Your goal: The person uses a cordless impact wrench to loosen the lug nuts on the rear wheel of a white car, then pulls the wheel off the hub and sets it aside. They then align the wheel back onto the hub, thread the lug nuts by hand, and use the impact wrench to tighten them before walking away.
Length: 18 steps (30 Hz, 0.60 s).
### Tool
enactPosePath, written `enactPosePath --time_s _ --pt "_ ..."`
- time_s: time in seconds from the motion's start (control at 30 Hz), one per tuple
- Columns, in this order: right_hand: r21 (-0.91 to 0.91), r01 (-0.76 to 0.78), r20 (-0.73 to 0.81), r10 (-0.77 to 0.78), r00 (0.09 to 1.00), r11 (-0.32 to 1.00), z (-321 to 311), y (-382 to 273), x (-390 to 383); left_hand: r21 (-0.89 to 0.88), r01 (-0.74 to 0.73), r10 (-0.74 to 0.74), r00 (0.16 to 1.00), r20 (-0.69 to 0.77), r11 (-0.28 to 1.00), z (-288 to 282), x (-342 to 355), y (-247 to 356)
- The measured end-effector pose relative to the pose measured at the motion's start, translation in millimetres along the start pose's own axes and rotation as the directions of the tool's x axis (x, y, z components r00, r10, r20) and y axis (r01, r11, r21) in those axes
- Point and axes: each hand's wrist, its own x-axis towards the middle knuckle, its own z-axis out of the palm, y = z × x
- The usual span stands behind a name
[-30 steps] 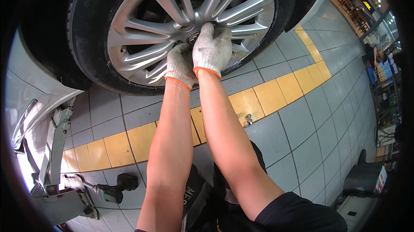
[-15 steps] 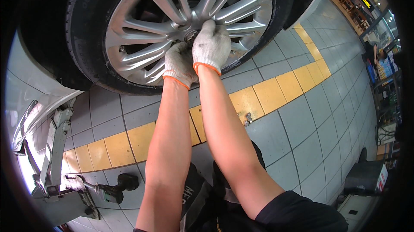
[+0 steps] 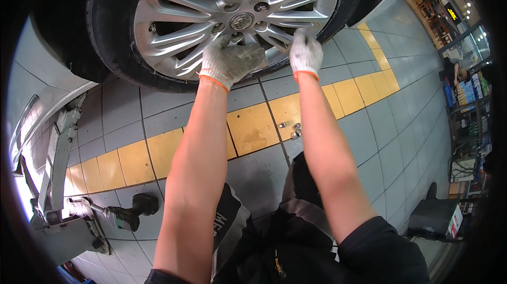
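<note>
A silver multi-spoke wheel [image 3: 185, 4] with a black tyre sits in a pale car's arch, its centre cap [image 3: 241, 21] exposed, with dark lug holes around it and a piece of hardware [image 3: 261, 7] in the upper-right one. My left hand [image 3: 232, 62], in a dirty white glove, rests at the lower spokes, fingers extended rightward. My right hand [image 3: 306, 52], also gloved, has its fingers curled against the wheel's lower-right spokes near the rim. Several small metal nuts [image 3: 296, 131] lie on the yellow floor tiles between my forearms. Whatever is behind my fingers is hidden.
At left are a metal lift arm [image 3: 60, 146] and a dark cordless power tool [image 3: 127, 215] on the floor. A dark box [image 3: 430, 219] stands at lower right. Farther right are shelves [image 3: 465, 91] of goods, with a person [image 3: 457, 72] beside them. Grey and yellow tiles [image 3: 251, 125] cover the floor.
Both hands have moved off the hub and separated, the right going rightward and the left slightly down to the lower spokes. The centre cap and lug holes are now uncovered.
</note>
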Motion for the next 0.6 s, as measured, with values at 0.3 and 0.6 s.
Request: enactPosePath --time_s 0.3,0.6 --pt "-0.484 0.698 0.875 0.297 0.382 0.527 36 172 -141 0.330 -0.006 0.069 0.981 -0.181 0.944 -21 2 -2" --pt "-0.493 0.438 0.813 0.219 0.540 0.752 61 177 -156 0.254 0.008 0.043 0.980 -0.195 0.967 -18 -12 -3"
